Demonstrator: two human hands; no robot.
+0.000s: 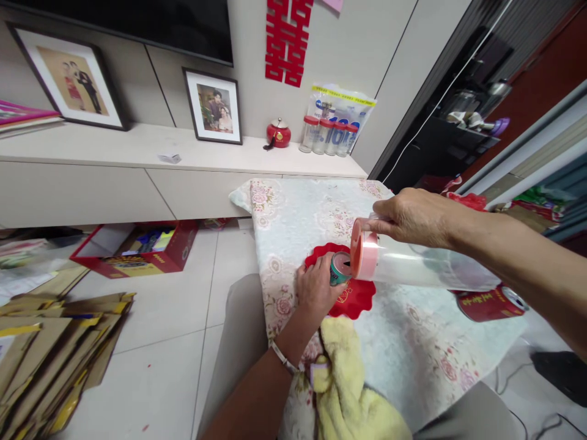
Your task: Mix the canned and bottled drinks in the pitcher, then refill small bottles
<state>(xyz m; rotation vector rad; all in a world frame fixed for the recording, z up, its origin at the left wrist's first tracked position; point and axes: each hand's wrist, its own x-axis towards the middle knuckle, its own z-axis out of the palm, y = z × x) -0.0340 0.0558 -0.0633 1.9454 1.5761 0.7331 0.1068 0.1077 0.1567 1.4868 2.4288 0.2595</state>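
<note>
My left hand (318, 284) is wrapped round a small green can (340, 269), which stands at the red scalloped tray (362, 299) with its opening upward. My right hand (403, 214) grips a clear plastic pitcher (422, 266) with a pink lid (364, 249). The pitcher is tipped on its side, its lid end right beside the can's top. Whether liquid flows between them is too small to tell. A red can (488, 304) lies on its side beneath the pitcher's far end. The yellow towel (346, 379) lies near me, below the tray.
A flowered cloth (307, 208) covers the table. Behind it, a white cabinet (137, 146) holds framed photos, a red pot (279, 133) and several red-lidded jars (326, 135). On the floor at left are a red box (160, 260) and flattened cardboard (55, 348).
</note>
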